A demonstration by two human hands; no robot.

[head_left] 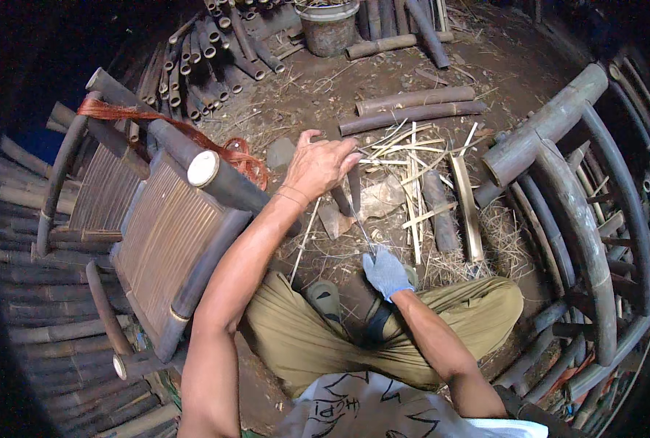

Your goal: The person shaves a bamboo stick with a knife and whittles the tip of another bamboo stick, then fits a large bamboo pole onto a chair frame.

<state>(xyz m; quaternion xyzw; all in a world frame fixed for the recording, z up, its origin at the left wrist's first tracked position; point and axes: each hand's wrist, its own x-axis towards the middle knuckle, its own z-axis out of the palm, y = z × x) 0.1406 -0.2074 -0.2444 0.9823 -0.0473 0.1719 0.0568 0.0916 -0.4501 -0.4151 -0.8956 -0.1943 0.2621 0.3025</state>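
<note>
My bare left hand (319, 165) is raised in front of me. Its thumb and fingers close on a dark, slender piece (353, 186) that looks like bamboo and slants down toward me. Lower and to the right, my right hand (388, 274), in a grey knitted glove, is closed on a thin, shiny blade-like strip (366, 235). That strip runs up to the dark piece's lower end; whether it is a blade or a sliver cannot be told. Under them lies a flat brown slab (382, 197). Pale split bamboo strips (415, 197) lie crisscrossed just right of it.
At my left stands a bamboo chair (175, 237) with orange netting (132, 109) over it. More bamboo frames (577, 197) rise at the right. Two bamboo lengths (416, 108) lie ahead, with stacked poles (194, 62) and a bucket (329, 29) farther back. Shavings litter the ground.
</note>
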